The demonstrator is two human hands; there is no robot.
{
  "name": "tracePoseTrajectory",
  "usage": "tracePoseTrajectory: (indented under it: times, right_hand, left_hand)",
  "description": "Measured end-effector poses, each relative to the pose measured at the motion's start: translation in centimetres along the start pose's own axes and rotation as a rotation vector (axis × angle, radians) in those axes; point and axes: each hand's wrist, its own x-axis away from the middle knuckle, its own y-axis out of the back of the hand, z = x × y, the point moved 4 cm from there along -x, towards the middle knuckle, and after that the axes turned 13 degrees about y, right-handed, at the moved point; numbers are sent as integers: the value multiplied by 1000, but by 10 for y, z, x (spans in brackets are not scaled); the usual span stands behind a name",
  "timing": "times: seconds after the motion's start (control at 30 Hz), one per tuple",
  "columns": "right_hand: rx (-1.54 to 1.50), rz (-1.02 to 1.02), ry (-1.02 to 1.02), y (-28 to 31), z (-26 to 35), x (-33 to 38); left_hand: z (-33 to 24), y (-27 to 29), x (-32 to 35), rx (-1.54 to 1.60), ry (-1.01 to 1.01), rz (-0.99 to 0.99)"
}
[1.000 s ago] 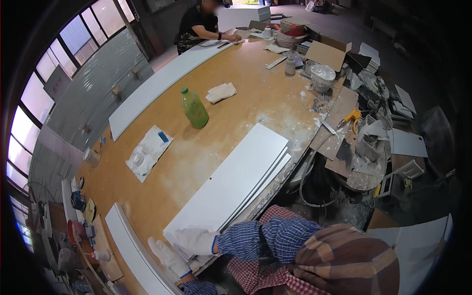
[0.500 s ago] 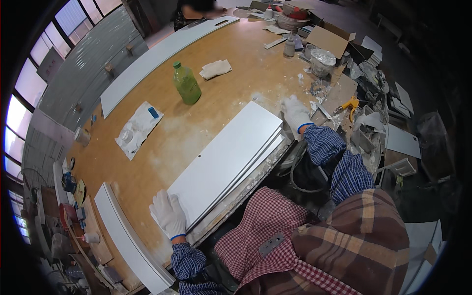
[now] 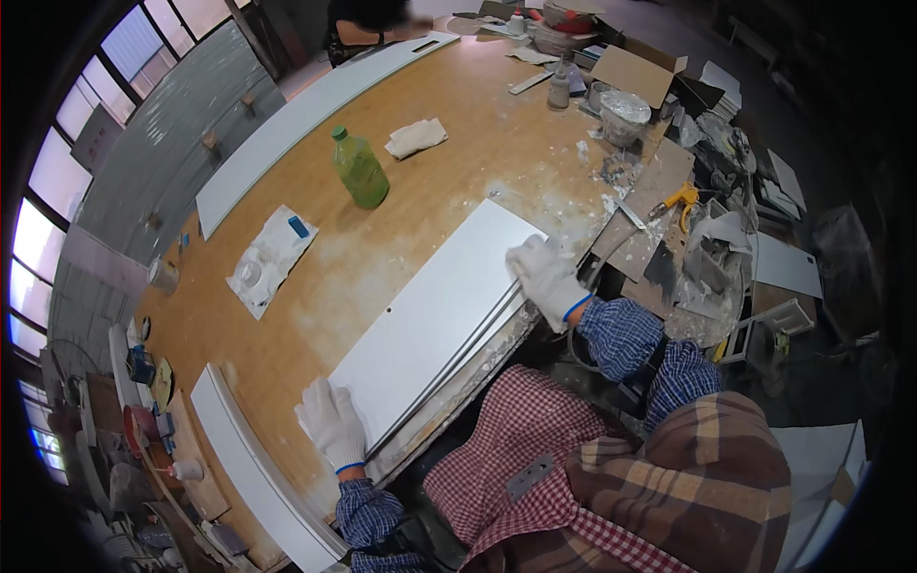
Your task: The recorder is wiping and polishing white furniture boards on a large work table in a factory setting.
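A small stack of long white panels (image 3: 435, 310) lies slantwise along the near edge of the worktable, the upper ones slightly fanned out. My left hand (image 3: 331, 425), in a white knitted glove, rests with fingers stretched out against the stack's near left end. At the far right end my right hand (image 3: 546, 279), gloved too, is bent over the long near edge of the panels, fingertips on the top face. Its thumb is hidden. The top panel has a small dark hole near its far long edge.
Beyond the stack stand a green bottle (image 3: 361, 170) and a folded cloth (image 3: 416, 138). A white sheet (image 3: 270, 258) bears a small blue block. Long white boards (image 3: 253, 468) lie at left and along the far edge. Right: tub (image 3: 625, 116), yellow air gun (image 3: 680, 202), clutter. A person works at the far end.
My right hand has come leftward and nearer, from beside the stack's far corner onto the panels' edge. My left hand stays at the near end. The far person's arm has shifted.
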Motion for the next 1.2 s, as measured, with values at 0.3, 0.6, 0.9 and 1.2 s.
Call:
tracePoseTrajectory:
  times: [0.3,0.6,0.9,1.2]
  right_hand:
    - [288,60,82,17,-8,2]
    - [98,125,-47,6,5,0]
    - [201,128,-119,13,-22,1]
    - [117,118,-241,4,-42,-12]
  left_hand:
    - [-13,11,-2,-10,3,-30]
    - [-6,9,4,-29,38,-43]
    - [-18,15,-1,-30,24,1]
    - [-6,3,1,-27,36,0]
